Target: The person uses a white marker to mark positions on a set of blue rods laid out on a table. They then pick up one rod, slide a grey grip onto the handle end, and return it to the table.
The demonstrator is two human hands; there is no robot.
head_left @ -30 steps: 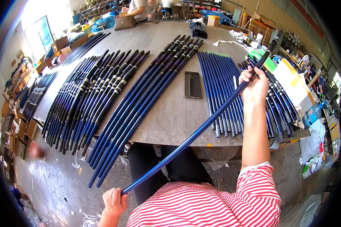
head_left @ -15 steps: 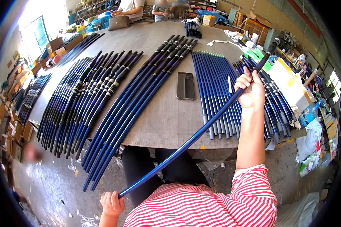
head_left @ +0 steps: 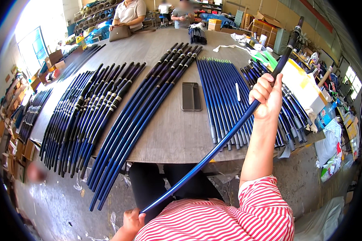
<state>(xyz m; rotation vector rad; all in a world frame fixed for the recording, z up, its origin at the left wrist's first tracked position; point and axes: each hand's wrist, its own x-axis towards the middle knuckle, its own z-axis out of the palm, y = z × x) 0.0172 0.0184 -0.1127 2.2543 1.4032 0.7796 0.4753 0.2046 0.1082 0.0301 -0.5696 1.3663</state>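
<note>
A long glossy blue fishing rod [head_left: 205, 160] with a black upper end slants across my body from lower left to upper right. Wrapped around its upper part, my right hand [head_left: 266, 95] holds it above the right side of the table. My left hand [head_left: 133, 221] is closed at the rod's lower end, beside my leg, and its fingers partly hide the tip. On the table [head_left: 161, 140], several blue rods with black grips [head_left: 138, 112] lie left of centre. Slimmer blue rod sections [head_left: 223, 100] with pale green tips lie in a row behind the held rod.
More dark rods [head_left: 78, 116] lie at the left, their ends past the table's edge. A black phone [head_left: 191, 97] and a white pen-like stick [head_left: 237, 92] lie mid-table. Another bundle [head_left: 289, 104] lies right. Across the table a person [head_left: 129, 14] stands by a brown bag [head_left: 120, 33].
My left hand has moved right and slightly down with the rod's lower end. The rod's upper end has risen, and my view has tilted up somewhat. Both hands keep their hold.
</note>
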